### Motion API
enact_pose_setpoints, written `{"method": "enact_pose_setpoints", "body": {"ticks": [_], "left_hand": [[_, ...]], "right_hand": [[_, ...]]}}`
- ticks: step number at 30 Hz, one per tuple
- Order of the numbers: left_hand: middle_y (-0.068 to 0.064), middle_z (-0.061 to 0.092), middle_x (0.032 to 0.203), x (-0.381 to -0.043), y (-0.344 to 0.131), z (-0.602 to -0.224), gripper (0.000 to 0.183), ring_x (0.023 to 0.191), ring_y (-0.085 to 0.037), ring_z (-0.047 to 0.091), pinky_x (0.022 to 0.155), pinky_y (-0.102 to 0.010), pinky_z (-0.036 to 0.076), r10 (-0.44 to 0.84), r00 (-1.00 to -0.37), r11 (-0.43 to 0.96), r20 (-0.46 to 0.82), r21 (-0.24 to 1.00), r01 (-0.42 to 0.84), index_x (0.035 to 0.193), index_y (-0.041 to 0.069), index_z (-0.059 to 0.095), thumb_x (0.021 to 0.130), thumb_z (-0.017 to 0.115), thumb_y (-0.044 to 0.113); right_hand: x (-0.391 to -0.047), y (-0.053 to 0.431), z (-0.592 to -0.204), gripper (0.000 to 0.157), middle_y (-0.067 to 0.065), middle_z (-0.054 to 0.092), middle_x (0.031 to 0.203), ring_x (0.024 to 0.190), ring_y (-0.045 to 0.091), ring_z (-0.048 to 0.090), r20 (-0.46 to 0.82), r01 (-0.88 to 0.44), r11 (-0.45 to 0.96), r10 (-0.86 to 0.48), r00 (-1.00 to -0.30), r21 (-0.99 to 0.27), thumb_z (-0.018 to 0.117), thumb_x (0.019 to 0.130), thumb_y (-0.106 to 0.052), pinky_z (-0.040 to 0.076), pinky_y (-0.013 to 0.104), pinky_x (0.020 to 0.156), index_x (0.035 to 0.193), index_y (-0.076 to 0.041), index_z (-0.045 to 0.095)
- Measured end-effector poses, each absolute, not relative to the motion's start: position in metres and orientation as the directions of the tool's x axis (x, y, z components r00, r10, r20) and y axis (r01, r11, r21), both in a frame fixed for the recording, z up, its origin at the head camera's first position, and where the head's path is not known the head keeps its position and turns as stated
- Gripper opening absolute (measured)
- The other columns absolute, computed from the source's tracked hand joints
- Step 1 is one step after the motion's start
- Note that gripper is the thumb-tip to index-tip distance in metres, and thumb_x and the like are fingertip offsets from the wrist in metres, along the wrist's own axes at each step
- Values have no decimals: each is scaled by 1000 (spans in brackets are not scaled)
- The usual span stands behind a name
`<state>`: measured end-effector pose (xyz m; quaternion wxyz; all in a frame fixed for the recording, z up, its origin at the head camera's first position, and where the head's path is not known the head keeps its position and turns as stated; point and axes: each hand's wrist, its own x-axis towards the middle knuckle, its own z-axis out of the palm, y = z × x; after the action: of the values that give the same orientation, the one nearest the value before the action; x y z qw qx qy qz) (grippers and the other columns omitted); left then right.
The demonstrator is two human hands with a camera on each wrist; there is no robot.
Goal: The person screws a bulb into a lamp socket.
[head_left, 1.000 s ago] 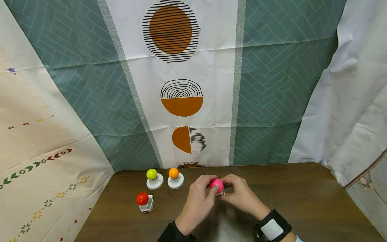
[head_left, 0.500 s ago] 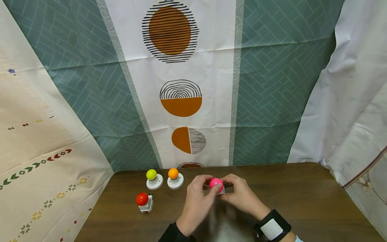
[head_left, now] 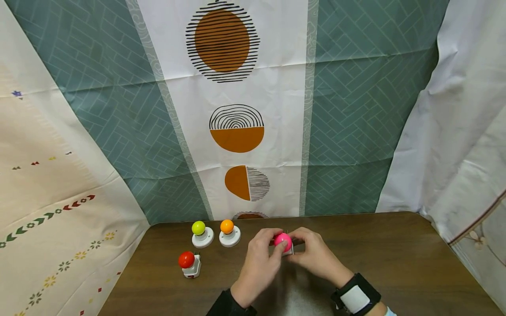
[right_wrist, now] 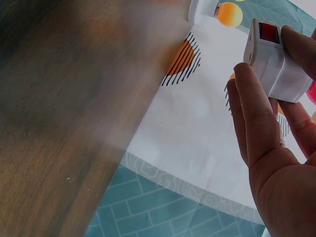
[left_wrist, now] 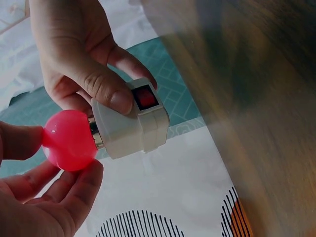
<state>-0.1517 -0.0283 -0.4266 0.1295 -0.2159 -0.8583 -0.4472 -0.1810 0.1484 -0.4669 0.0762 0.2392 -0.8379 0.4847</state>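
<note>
Over the middle of the table, a round pink light bulb (head_left: 282,242) is between my two hands. My left hand (head_left: 258,263) pinches it with thumb and fingertips. The thumb and fingers of my right hand (head_left: 316,254) grip a white plug-in bulb socket (left_wrist: 129,126), which has a red rocker switch (left_wrist: 146,97). In the left wrist view, some of the bulb's metal screw base (left_wrist: 96,131) shows at the socket's mouth; how deep it sits inside is hidden. The right wrist view shows the socket (right_wrist: 274,64) from its plug end, with the bulb mostly cut off at the edge.
To the left on the brown wooden table (head_left: 379,259) stand a red bulb (head_left: 186,260) in a white switch socket (head_left: 192,269), a yellow-green bulb (head_left: 198,227) and an orange bulb (head_left: 227,226), the latter two on round white bases. Patterned cloth (head_left: 352,131) hangs behind the table.
Both hands stay in nearly the same place with the bulb and socket. The left hand shifts very slightly around the pink bulb.
</note>
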Motion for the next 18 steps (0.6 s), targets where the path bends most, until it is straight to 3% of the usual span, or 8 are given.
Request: {"method": "enact_pose_setpoints", "body": {"ticks": [6, 10, 18], "left_hand": [[6, 53, 114, -152, -28, -427, 28, 97, -6, 52, 84, -25, 45, 296, -867, 483, 400, 720, 497, 117, 15, 57, 90, 61, 19], [2, 53, 117, -153, -27, -428, 36, 101, -12, 52, 86, -29, 45, 248, -862, 478, 442, 718, 505, 119, 15, 56, 87, 65, 27], [7, 55, 99, -152, -25, -434, 38, 87, -12, 53, 76, -27, 48, 119, -875, 534, 469, 713, 455, 106, 17, 60, 82, 67, 45]], "right_hand": [[-181, 149, -469, 36, -12, 55, 96, 88, 7, 57, 362, -476, 413, -325, -874, -777, 82, 68, -23, 50, 37, 77, 98, -26, 64], [-181, 150, -470, 35, -10, 55, 96, 87, 8, 58, 376, -482, 409, -315, -872, -775, 81, 68, -14, 50, 37, 76, 97, -24, 64], [-183, 150, -472, 34, -9, 55, 96, 87, 8, 59, 367, -475, 409, -316, -875, -779, 81, 69, -15, 50, 38, 76, 97, -23, 64]]}}
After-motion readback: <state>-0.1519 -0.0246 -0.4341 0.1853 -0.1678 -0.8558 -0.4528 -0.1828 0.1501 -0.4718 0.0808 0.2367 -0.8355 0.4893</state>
